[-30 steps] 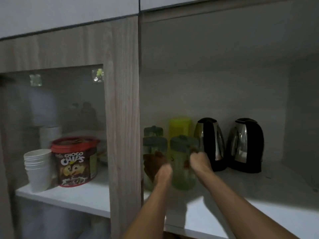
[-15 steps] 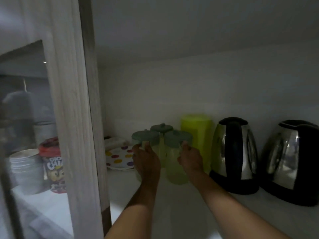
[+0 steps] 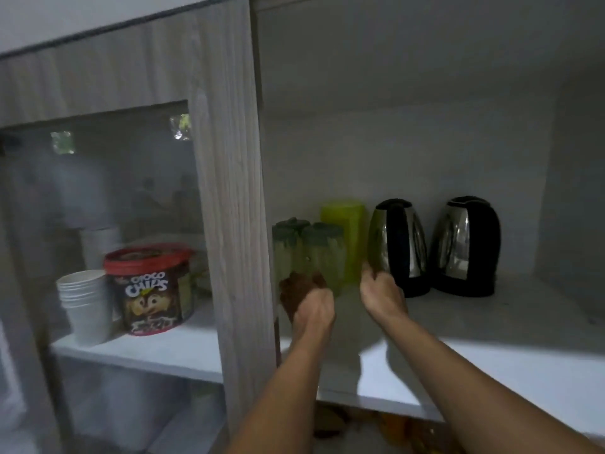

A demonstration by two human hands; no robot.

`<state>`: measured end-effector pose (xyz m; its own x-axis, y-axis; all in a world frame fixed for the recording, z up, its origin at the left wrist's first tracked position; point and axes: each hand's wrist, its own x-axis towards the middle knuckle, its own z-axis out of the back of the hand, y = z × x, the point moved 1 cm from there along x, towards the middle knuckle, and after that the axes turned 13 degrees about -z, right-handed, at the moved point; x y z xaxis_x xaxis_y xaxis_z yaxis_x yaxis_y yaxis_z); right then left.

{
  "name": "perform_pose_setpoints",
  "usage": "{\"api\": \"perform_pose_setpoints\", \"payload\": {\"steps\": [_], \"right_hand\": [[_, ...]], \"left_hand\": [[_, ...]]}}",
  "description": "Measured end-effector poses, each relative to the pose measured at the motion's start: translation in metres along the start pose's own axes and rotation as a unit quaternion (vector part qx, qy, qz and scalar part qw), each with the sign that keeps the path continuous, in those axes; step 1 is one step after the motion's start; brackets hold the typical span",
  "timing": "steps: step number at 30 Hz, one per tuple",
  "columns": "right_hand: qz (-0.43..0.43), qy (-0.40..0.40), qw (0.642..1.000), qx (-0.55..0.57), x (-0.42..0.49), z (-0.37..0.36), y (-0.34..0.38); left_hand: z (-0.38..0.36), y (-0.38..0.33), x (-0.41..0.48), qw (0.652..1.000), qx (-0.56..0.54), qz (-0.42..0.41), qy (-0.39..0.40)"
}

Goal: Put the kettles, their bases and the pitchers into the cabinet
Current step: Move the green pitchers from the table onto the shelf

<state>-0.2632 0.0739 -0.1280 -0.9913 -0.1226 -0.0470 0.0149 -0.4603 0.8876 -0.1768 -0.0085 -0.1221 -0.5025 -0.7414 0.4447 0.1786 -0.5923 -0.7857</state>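
Two pale green pitchers with dark green lids (image 3: 309,253) stand close together on the white cabinet shelf (image 3: 491,352). Behind them is a yellow-green pitcher (image 3: 343,224). To the right stand two steel and black kettles (image 3: 399,244) (image 3: 468,244) on their black bases. My left hand (image 3: 309,301) lies against the foot of the lidded pitchers with its fingers curled in shadow; I cannot tell if it grips. My right hand (image 3: 381,290) is off the pitchers, fingers apart, in front of the left kettle's lower edge.
A wooden door frame (image 3: 229,191) with a glass pane stands left of my hands. Behind the glass are a red Choco Chips tub (image 3: 150,290) and a stack of white paper cups (image 3: 86,306). The cabinet's right wall (image 3: 576,191) closes the shelf.
Both hands held the lidded pitchers half a second ago. My right hand has let go and slid right toward the kettle. My head has pulled back from the cabinet.
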Motion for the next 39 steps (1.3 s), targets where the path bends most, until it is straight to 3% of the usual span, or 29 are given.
{"api": "perform_pose_setpoints", "payload": {"steps": [5,13,25,35,39], "right_hand": [[-0.004,-0.020,1.000,-0.023,-0.085,0.032,-0.034],[0.063,0.004,0.998,-0.013,-0.219,0.067,-0.026],[0.128,0.242,0.961,-0.046,-0.488,-0.011,-0.059],[0.235,0.388,0.890,-0.054,-0.735,-0.115,-0.021],[0.237,0.424,0.871,-0.073,-0.810,-0.162,-0.023]], "left_hand": [[0.045,-0.020,-0.076,0.998,-0.016,-0.039,0.038],[0.163,-0.042,-0.172,0.996,0.020,-0.074,-0.052],[0.396,0.056,-0.365,0.965,0.147,0.074,-0.205],[0.642,0.142,-0.478,0.896,0.252,0.155,-0.331],[0.712,0.193,-0.520,0.873,0.283,0.216,-0.333]]}}
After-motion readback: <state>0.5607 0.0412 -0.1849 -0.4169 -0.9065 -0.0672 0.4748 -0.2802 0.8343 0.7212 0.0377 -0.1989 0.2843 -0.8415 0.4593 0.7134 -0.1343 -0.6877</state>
